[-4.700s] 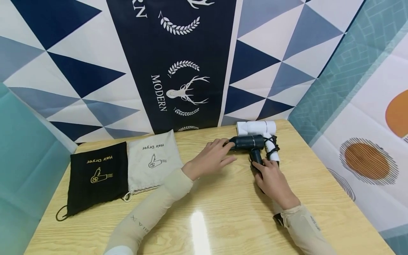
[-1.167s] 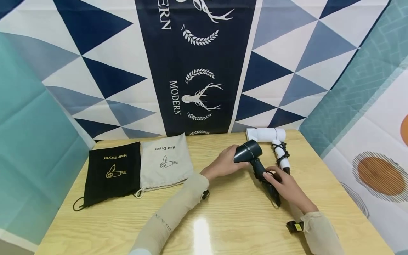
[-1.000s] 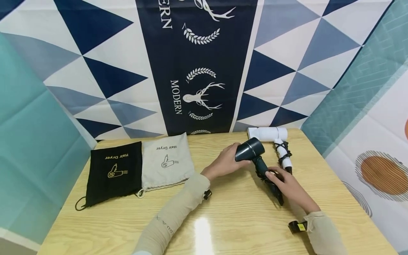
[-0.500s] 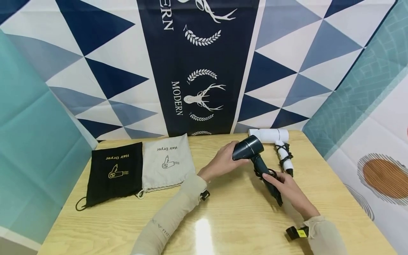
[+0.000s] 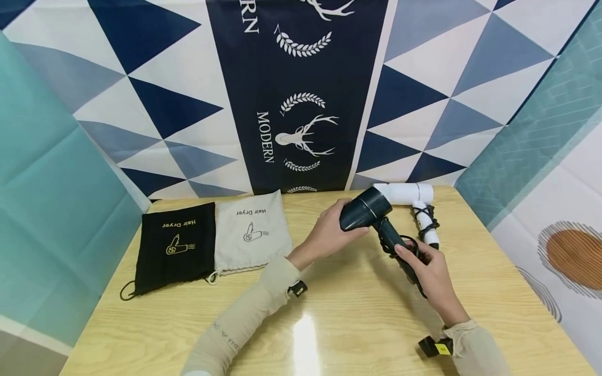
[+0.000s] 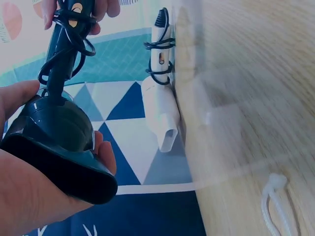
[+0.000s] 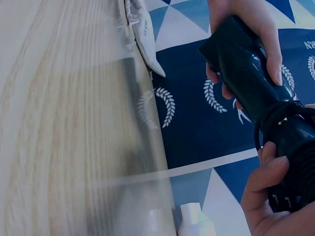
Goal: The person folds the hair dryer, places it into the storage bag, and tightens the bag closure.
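Observation:
Both hands hold a black hair dryer (image 5: pixel 369 210) tilted above the table. My left hand (image 5: pixel 326 236) grips its nozzle end, the thumb beneath and the fingers behind the barrel, as the left wrist view also shows. Lower down, the fingers of my right hand (image 5: pixel 435 274) hold the handle (image 5: pixel 395 237), where the black cord is wound in loops. In the right wrist view the flat nozzle (image 7: pixel 216 46) sits against the left palm. Behind it a white hair dryer (image 5: pixel 409 194) lies on the table, its cord wrapped round the handle.
To the left lie a black drawstring pouch (image 5: pixel 176 250) and a white drawstring pouch (image 5: pixel 253 232), side by side, both printed "Hair Dryer". Patterned cloth walls close off the back and sides of the wooden table (image 5: pixel 367 324).
The black hair dryer has been lifted from beside the white one and tilted. My left hand has taken hold of its nozzle end. In the last half second it shifted only slightly.

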Available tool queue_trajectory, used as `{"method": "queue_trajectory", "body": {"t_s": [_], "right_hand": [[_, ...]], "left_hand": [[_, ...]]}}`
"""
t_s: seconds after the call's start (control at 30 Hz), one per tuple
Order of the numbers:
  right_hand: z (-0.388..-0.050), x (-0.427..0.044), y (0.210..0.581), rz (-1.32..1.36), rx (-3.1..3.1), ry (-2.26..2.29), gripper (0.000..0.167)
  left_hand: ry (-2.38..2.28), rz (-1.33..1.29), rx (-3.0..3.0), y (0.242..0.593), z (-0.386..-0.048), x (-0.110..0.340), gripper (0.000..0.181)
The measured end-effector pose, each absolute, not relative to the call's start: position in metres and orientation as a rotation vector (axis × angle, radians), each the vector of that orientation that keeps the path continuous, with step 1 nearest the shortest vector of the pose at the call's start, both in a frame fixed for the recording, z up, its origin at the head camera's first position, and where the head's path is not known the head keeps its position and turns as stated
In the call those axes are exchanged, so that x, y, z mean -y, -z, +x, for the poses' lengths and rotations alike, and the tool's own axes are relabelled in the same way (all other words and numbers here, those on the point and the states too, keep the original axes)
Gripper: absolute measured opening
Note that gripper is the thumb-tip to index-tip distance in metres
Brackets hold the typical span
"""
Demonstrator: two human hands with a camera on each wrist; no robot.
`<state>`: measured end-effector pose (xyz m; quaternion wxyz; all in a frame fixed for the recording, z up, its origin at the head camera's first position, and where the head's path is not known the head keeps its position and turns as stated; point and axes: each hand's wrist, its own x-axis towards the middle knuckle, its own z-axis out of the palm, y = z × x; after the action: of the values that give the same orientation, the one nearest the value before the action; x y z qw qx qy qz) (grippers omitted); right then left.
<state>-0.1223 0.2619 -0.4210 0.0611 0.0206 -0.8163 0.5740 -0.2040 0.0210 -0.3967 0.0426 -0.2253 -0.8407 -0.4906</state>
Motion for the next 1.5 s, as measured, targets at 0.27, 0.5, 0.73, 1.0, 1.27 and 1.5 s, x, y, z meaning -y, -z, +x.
{"method": "queue_trajectory", "body": {"t_s": [0.27, 0.5, 0.73, 1.0, 1.27, 1.5], "right_hand": [[-0.114, -0.261, 0.412, 0.207, 2.525, -1.612, 0.033], [-0.109, -0.255, 0.405, 0.270, 2.534, -1.613, 0.031], [-0.103, -0.243, 0.398, 0.388, 2.573, -1.594, 0.025], [-0.105, -0.226, 0.384, 0.554, 2.665, -1.620, 0.023], [-0.105, -0.212, 0.378, 0.650, 2.636, -1.626, 0.021], [-0.104, -0.198, 0.374, 0.707, 2.644, -1.633, 0.016]], "left_hand": [[1.828, -0.683, 2.567, 0.387, -0.191, -0.003, 0.064], [1.916, -0.734, 2.612, 0.374, -0.177, 0.015, 0.063], [1.974, -0.719, 2.654, 0.371, -0.162, 0.036, 0.059], [2.001, -0.710, 2.587, 0.375, -0.149, 0.057, 0.059], [2.069, -0.669, 2.500, 0.373, -0.132, 0.072, 0.059], [2.184, -0.580, 2.387, 0.376, -0.115, 0.083, 0.052]]}}
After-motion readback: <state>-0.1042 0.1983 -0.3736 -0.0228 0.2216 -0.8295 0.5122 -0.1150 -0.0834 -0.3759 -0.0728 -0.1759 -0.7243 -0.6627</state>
